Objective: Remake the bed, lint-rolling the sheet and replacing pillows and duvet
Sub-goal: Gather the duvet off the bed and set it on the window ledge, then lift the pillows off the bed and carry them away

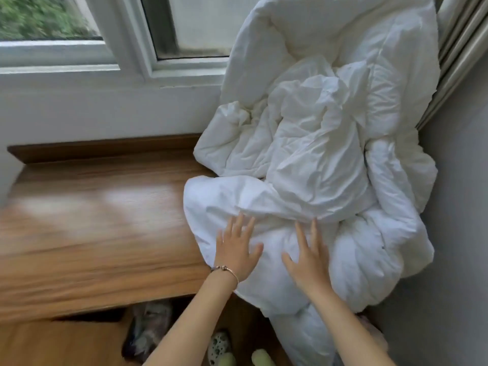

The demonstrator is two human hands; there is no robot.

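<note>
A crumpled white duvet (317,143) is piled on the right end of a wooden window bench (100,228), leaning up against the window and the corner wall, with its lower edge hanging over the bench front. My left hand (236,250), with a thin bracelet at the wrist, lies flat with fingers spread on the duvet's near fold. My right hand (310,256) lies flat beside it, fingers straight, also on the duvet. Neither hand grips the fabric. No bed, pillows or lint roller are in view.
A white-framed window (132,56) runs behind the bench. A curtain (459,56) hangs at the top right beside a grey wall (454,233). Below the bench front lie a dark grey cloth heap (148,331) and my slippered feet (224,350) on the wooden floor.
</note>
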